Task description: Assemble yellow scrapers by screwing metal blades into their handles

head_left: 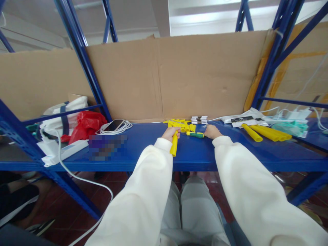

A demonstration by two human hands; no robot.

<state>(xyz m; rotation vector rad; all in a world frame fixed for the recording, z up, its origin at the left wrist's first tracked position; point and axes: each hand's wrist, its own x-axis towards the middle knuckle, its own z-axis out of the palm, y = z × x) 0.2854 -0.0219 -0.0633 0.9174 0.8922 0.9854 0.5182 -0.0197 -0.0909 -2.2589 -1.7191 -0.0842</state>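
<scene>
"White sleeves (143, 177) come nearest the camera, beside pale trousers (198, 201). What lies at the far left of the blue surface (143, 147)?"

"White power strip (71, 150) in front, white bag (57, 118) and red bag (88, 124) behind it, then a coiled white cable (115, 128). Just in front of the cable, a patch is too blurred to read."

"And the left hand (171, 134)?"

"Its fingers are closed around a yellow tube (174, 147). They grip the far part; the near end sticks out below them, towards the person."

"What is just beyond?"

"Loose yellow pieces (183, 125) in a heap, between the two hands and a little farther back. A green-and-yellow screwdriver (196, 135) lies just in front of them, with a banded white stack (199, 120) behind, near the cardboard (194, 78)."

"Where is the right hand (212, 131)?"

"Just beside the screwdriver's handle end, fingers curled. I cannot tell how far open they are or whether they hold anything."

"Farther right?"

"White packaging (244, 119), more yellow tubes (271, 133) partly against it, and a green plastic bundle (292, 128)."
</scene>
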